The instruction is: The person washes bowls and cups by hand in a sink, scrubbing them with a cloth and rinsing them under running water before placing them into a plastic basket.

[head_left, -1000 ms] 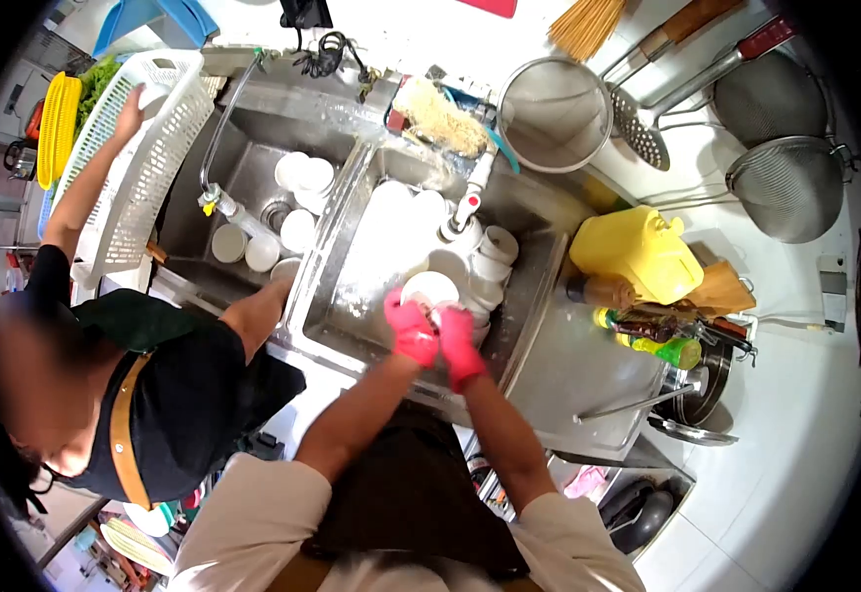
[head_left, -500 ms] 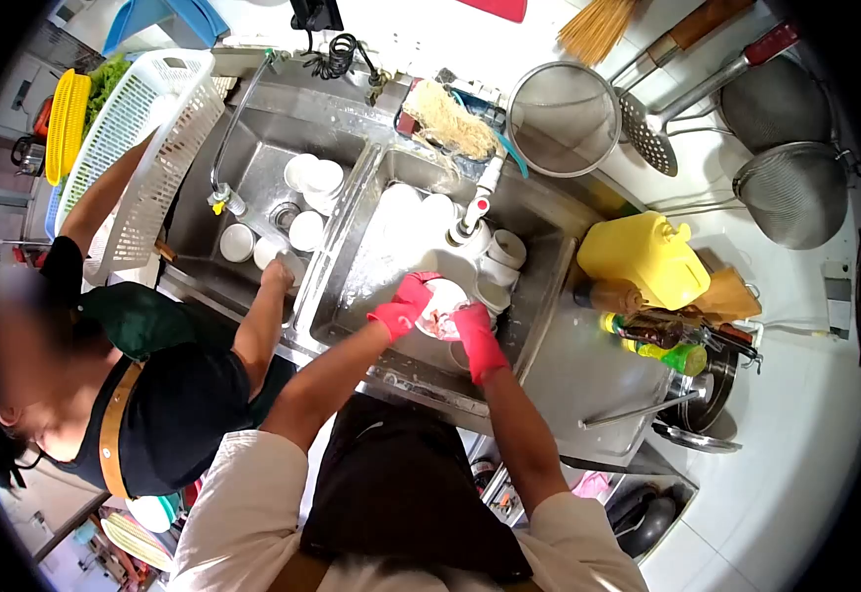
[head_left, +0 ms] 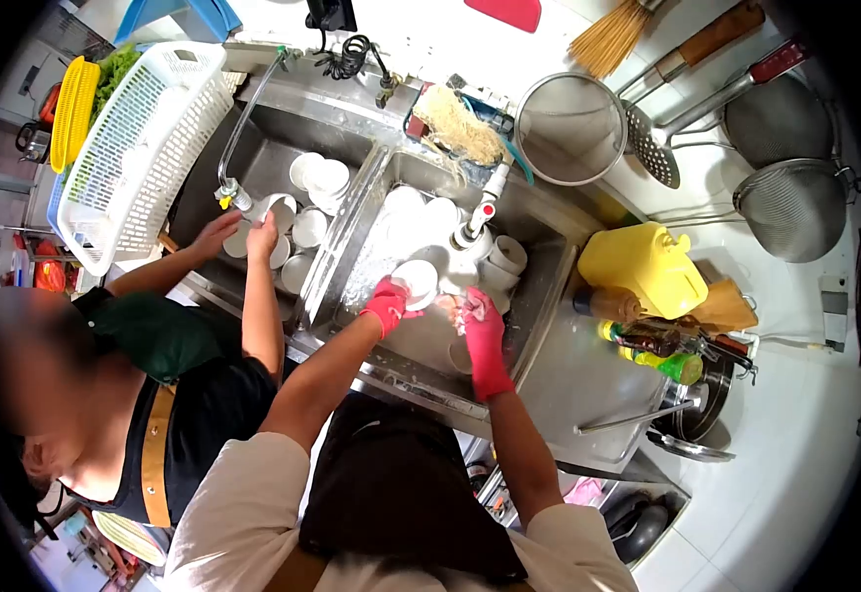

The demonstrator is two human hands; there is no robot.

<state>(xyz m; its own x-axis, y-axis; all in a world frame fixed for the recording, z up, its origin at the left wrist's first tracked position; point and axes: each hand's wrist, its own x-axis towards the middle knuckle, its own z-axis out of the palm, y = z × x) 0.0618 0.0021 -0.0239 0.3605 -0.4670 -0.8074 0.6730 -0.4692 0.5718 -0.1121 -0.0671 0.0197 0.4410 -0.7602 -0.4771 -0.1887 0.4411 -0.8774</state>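
Observation:
A white bowl (head_left: pixel 417 282) is in my left hand (head_left: pixel 388 305), which wears a red glove and grips its lower left edge above the right sink basin (head_left: pixel 347 321). My right hand (head_left: pixel 480 314), also red-gloved, is closed around a crumpled pale cloth (head_left: pixel 452 310) just right of the bowl, apart from it. White dishes lie in the basin beyond my hands, and several white cups (head_left: pixel 502 259) are piled at its right side, near the tap (head_left: pixel 475 223).
A co-worker at the left holds a white bowl (head_left: pixel 279 209) under the left tap (head_left: pixel 236 196). White bowls sit in the left basin. A white basket (head_left: pixel 135 168) stands far left, a yellow jug (head_left: pixel 643 264) at right, strainers (head_left: pixel 571 128) along the wall.
My hands have moved apart; the bowl has shifted left with my left hand, and the cloth is off it. The co-worker's hand has left the basket, and both hands are near the left tap.

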